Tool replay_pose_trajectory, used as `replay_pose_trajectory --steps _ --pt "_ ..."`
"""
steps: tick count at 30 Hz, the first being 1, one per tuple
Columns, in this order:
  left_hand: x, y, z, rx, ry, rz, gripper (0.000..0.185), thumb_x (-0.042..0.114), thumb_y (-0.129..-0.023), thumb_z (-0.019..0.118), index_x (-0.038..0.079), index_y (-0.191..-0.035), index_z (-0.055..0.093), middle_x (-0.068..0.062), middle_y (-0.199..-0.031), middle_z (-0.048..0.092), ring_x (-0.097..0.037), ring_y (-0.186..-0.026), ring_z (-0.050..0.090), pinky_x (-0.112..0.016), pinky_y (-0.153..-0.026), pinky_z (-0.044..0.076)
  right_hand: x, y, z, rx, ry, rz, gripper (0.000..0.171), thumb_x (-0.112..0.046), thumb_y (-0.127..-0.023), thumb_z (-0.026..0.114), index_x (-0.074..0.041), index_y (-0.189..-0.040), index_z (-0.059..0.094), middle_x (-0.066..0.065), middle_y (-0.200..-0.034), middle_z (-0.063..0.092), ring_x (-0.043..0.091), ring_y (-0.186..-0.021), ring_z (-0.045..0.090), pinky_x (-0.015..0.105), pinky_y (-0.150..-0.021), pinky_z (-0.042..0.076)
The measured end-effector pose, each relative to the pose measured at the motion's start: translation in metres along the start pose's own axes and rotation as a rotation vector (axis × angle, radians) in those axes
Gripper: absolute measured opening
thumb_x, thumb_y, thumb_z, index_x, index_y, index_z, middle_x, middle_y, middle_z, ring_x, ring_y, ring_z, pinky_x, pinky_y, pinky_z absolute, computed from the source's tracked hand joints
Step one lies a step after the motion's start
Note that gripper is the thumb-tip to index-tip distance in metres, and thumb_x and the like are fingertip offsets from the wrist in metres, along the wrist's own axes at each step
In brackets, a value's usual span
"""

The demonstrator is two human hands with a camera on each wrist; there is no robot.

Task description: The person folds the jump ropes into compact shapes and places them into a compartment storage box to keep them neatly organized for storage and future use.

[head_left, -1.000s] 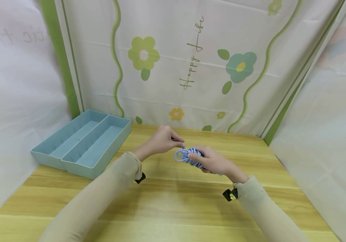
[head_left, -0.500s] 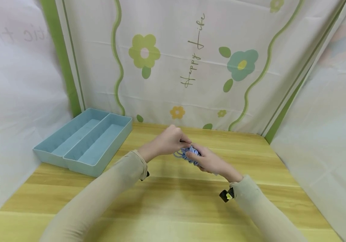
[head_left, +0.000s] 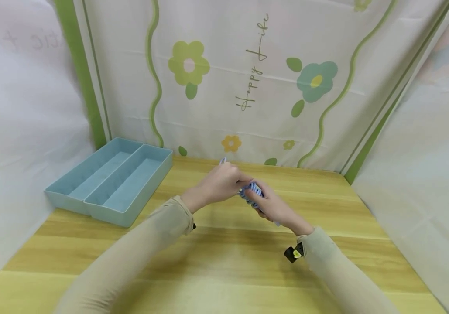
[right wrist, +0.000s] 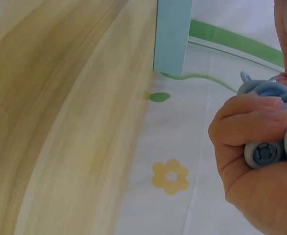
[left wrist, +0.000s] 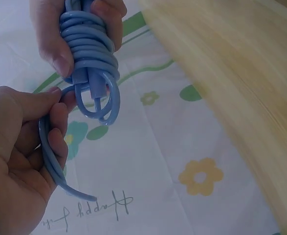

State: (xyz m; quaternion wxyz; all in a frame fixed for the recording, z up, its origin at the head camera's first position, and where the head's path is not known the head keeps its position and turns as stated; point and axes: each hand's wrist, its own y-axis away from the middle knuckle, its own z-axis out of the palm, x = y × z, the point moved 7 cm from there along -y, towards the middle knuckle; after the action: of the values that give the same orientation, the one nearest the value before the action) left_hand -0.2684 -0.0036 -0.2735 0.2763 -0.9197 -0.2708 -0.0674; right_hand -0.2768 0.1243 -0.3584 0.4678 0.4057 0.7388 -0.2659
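Note:
A light blue jump rope point(left wrist: 90, 46) is wound in tight coils round its own two handles. My right hand point(head_left: 277, 205) grips this bundle above the table, thumb across the coils. In the right wrist view a round handle end point(right wrist: 264, 152) pokes out beside the curled fingers. My left hand point(head_left: 222, 183) is close against the bundle's far-left end and pinches the loose cord point(left wrist: 49, 154) between thumb and fingers. That cord runs down across the left fingers, its tail hanging free. Loops of cord point(left wrist: 113, 100) stick out past the handles. In the head view, the left hand covers part of the bundle.
A light blue tray point(head_left: 108, 211) with two long compartments stands at the left rear of the wooden table point(head_left: 224, 270). Fabric printed with flowers point(head_left: 216, 96) hangs behind the table, with white cloth walls on both sides.
My left hand has moved right, up to the bundle, and the cord's tail now shows above its knuckles. My right hand keeps its grip on the jump rope and has tilted slightly.

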Motion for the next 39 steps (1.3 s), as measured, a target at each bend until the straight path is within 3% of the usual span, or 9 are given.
replay_pose_trajectory --steps 5,10,13,16,19,22,31,39 --pt "0.001 0.002 0.0 0.08 -0.042 -0.023 0.022 0.004 -0.098 0.059 0.009 -0.113 0.075 -0.002 -0.086 0.072 -0.008 -0.058 0.05 -0.022 -0.056 0.041 -0.005 -0.005 -0.01 0.085 0.021 -0.013 0.044 -0.047 -0.104 0.045 -0.021 -0.139 0.039 0.019 -0.085 0.05 0.016 -0.045 0.039 0.029 -0.035 0.034" --pt "0.004 0.012 0.0 0.212 -0.049 -0.024 0.021 0.002 -0.097 0.061 0.002 -0.115 0.073 -0.01 -0.1 0.073 -0.015 -0.075 0.066 -0.024 -0.063 0.049 -0.009 -0.01 -0.017 0.149 0.029 -0.002 0.045 -0.049 -0.102 0.046 -0.014 -0.131 0.041 0.022 -0.08 0.051 0.015 -0.044 0.04 0.028 -0.034 0.034" --pt "0.005 0.018 0.002 0.266 -0.049 -0.059 0.021 0.001 -0.096 0.062 0.0 -0.116 0.071 -0.012 -0.106 0.072 -0.017 -0.083 0.07 -0.023 -0.064 0.052 -0.008 -0.011 -0.017 0.156 0.025 0.018 0.047 -0.05 -0.102 0.046 -0.012 -0.129 0.04 0.024 -0.08 0.051 0.016 -0.044 0.04 0.029 -0.034 0.034" --pt "0.004 0.021 0.004 0.285 -0.027 -0.137 0.019 0.004 -0.098 0.061 -0.002 -0.113 0.072 -0.012 -0.097 0.073 -0.011 -0.067 0.066 -0.019 -0.057 0.049 -0.009 -0.011 -0.018 0.182 0.036 0.024 0.049 -0.05 -0.102 0.047 -0.011 -0.13 0.04 0.023 -0.08 0.052 0.017 -0.045 0.042 0.029 -0.035 0.036" --pt "0.001 0.021 0.003 0.303 0.0 -0.229 0.02 0.009 -0.099 0.061 -0.002 -0.111 0.073 -0.01 -0.087 0.073 -0.006 -0.05 0.053 -0.017 -0.047 0.042 -0.013 -0.011 -0.019 0.216 0.065 0.011 0.05 -0.05 -0.101 0.047 -0.011 -0.132 0.041 0.023 -0.082 0.053 0.018 -0.049 0.045 0.029 -0.038 0.039" --pt "-0.001 0.023 0.0 0.33 0.036 -0.272 0.02 0.012 -0.098 0.064 0.0 -0.111 0.074 -0.009 -0.085 0.073 -0.005 -0.043 0.044 -0.018 -0.042 0.036 -0.018 -0.011 -0.019 0.238 0.118 -0.008 0.049 -0.05 -0.102 0.048 -0.012 -0.133 0.043 0.024 -0.086 0.054 0.021 -0.053 0.048 0.03 -0.041 0.042" --pt "-0.002 0.028 -0.001 0.38 0.19 -0.149 0.019 0.002 -0.094 0.067 -0.004 -0.112 0.072 -0.012 -0.091 0.072 -0.008 -0.053 0.048 -0.019 -0.049 0.04 -0.026 -0.018 -0.013 0.245 0.328 -0.114 0.038 -0.035 -0.105 0.047 -0.007 -0.132 0.046 0.012 -0.096 0.058 0.024 -0.074 0.059 0.035 -0.057 0.052" --pt "-0.002 0.029 0.0 0.337 0.255 -0.072 0.022 0.0 -0.096 0.062 -0.006 -0.116 0.069 -0.012 -0.092 0.071 -0.008 -0.059 0.051 -0.019 -0.053 0.042 -0.029 -0.017 0.001 0.201 0.361 -0.149 0.03 -0.028 -0.106 0.045 -0.008 -0.128 0.045 0.009 -0.096 0.058 0.022 -0.073 0.058 0.036 -0.057 0.052"
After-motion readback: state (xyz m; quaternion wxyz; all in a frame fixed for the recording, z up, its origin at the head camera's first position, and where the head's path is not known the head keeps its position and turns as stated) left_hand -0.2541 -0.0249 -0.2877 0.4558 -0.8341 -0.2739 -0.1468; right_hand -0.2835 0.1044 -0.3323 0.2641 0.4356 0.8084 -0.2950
